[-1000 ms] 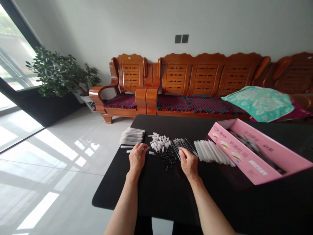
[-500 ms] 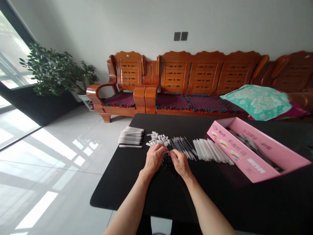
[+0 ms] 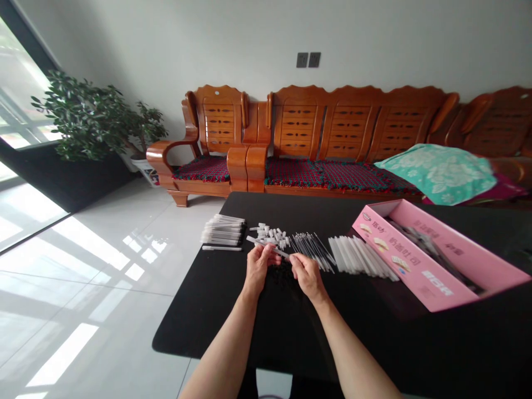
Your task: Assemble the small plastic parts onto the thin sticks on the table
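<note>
A white capped pen (image 3: 256,241) lies slantwise between my hands, its left end raised past my fingers. My left hand (image 3: 260,263) pinches it near the middle with thumb and fingers. At its right end, my right hand (image 3: 306,275) closes on it, hiding the tip. Small black pieces (image 3: 283,275) lie in a heap on the table beneath my hands. Just beyond are white pen caps (image 3: 272,234) and a row of thin dark refills (image 3: 311,249). Translucent white pen barrels (image 3: 361,256) are lined up to the right.
A stack of white pens with black ends (image 3: 223,229) sits at the left on the black table (image 3: 208,316). An open pink box (image 3: 428,260) with dark contents stands at the right. Behind the table are a wooden sofa (image 3: 349,122) and a potted plant (image 3: 100,122).
My left hand has turned and opened out from over the black pieces. The white pen, mostly hidden before, now shows lengthwise between both hands.
</note>
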`<state>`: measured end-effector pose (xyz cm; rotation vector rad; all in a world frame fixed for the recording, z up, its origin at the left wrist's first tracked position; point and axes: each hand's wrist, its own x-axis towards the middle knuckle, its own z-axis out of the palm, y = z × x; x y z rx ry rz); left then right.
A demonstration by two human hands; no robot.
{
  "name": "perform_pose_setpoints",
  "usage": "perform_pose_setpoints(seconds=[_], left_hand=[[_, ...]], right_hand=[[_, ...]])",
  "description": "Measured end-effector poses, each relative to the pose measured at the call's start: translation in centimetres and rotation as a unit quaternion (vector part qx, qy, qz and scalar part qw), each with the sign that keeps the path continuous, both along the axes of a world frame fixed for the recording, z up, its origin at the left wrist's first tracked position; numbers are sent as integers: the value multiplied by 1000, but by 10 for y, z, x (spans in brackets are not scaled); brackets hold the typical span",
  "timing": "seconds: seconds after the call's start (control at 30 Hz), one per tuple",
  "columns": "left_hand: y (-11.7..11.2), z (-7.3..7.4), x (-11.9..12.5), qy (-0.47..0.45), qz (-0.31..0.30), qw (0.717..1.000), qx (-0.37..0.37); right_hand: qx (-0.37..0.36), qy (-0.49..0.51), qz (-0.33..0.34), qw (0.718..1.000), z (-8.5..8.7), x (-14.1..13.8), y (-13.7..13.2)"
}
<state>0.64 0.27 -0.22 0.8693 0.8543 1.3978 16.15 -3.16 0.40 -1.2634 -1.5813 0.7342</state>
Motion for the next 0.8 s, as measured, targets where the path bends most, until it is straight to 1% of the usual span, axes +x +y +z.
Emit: perform_pose_setpoints(seconds=[0.17, 0.33, 0.47, 0.6, 0.8], left_hand=[[1, -3, -3, -2, -15, 1000, 26], [2, -4, -3, 4, 0, 1000, 22], [1, -1, -2, 12, 17, 1000, 16], [0, 1, -3, 16, 22, 999, 18], [0, 1, -4, 17, 20, 999, 22]], right_hand=[[-6, -3, 23, 1000, 1, 0, 0], [-19, 5, 43, 999, -3, 0, 1], [-29, 8, 42, 999, -7, 0, 2], [-38, 22, 35, 998, -5, 0, 2], [-14, -11, 36, 999, -2, 0, 1]])
